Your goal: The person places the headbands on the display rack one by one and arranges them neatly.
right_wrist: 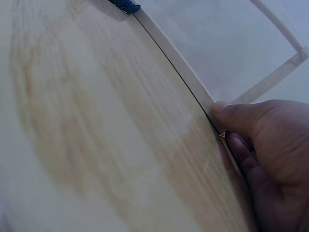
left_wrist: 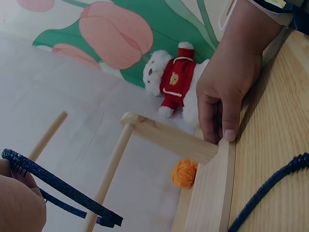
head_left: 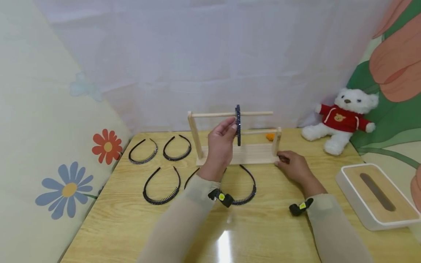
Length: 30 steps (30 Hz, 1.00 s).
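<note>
My left hand (head_left: pixel 221 146) pinches a dark, glittery toothed headband (head_left: pixel 238 126), held edge-on at the upper rod (head_left: pixel 256 113) of a wooden two-rod rack (head_left: pixel 253 155). In the left wrist view the two arms of this headband (left_wrist: pixel 72 188) reach down by the lower rod (left_wrist: pixel 113 164); whether they straddle it I cannot tell. With thumb and curled fingers, my right hand (head_left: pixel 294 168) grips the right end of the rack's base, also seen in the right wrist view, where the thumb lies on the base edge (right_wrist: pixel 178 63).
Several similar headbands lie on the table left of and before the rack, such as one at the front left (head_left: pixel 161 201). An orange ball (left_wrist: pixel 184 174) sits behind the base. A white teddy bear (head_left: pixel 342 120) and a wood-topped tissue box (head_left: pixel 358 201) stand at the right.
</note>
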Available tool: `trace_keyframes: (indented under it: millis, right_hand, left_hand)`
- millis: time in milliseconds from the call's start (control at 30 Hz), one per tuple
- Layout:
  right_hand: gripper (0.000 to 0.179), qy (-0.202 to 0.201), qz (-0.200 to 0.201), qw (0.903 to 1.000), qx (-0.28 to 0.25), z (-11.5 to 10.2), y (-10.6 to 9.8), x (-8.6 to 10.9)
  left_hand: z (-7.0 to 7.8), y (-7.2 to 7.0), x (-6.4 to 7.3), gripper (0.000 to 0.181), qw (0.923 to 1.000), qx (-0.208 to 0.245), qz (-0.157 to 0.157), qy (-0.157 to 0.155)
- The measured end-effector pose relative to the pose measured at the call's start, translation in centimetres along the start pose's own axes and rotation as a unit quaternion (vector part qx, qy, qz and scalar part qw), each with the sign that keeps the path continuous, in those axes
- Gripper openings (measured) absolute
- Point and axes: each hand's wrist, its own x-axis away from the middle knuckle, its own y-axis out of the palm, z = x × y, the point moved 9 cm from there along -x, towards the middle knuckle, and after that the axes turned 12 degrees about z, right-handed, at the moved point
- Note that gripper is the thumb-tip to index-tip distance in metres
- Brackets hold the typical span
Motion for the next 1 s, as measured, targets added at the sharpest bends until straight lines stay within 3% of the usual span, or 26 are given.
trace_keyframes:
  millis: [267, 500, 700, 1000]
  right_hand:
    - [0.040, -0.004, 0.006, 1.0000, -0.006, 0.0, -0.1, 0.0]
    - [0.041, -0.007, 0.006, 1.0000, 0.001, -0.1, -0.1, -0.2]
    - [0.044, -0.001, 0.001, 1.0000, -0.002, 0.0, -0.1, -0.4]
    - [0.043, 0.001, 0.002, 1.0000, -0.008, 0.1, 0.0, -0.4]
  left_hand:
    - [-1.8, 3.0, 0.6, 0.028, 0.9995, -0.004, -0.029, -0.009]
    - [-2.5, 5.2, 1.0, 0.029, 0.9989, -0.007, -0.046, -0.009]
    - [-3.1, 6.0, 0.8, 0.028, 0.9988, -0.018, -0.044, -0.016]
    - [-3.9, 6.2, 0.9, 0.029, 0.9977, -0.024, -0.054, -0.034]
